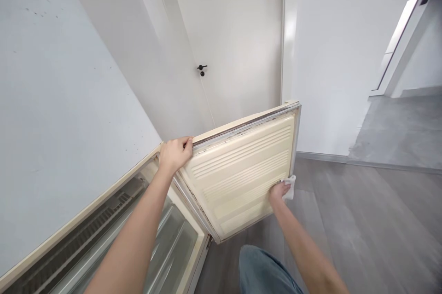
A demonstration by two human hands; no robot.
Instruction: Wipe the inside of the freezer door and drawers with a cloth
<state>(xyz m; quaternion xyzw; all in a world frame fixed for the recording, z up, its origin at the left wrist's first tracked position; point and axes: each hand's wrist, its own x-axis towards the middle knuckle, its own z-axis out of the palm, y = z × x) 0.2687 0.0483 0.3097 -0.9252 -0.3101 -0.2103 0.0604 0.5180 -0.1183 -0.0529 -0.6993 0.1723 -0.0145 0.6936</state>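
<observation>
The left hand point(176, 152) gripped the top edge of the open freezer door point(241, 170). The right hand point(279, 189) pressed a white cloth point(289, 187) against the door's inner panel, near its outer edge.

Bright, even light w/ soft shadows; wide-angle warp at edges, slight blur top right.

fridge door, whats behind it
Behind the open fridge door stand a white wall and a white room door with a black handle. The grey floor runs under it. The door's outer face is hidden.
</observation>
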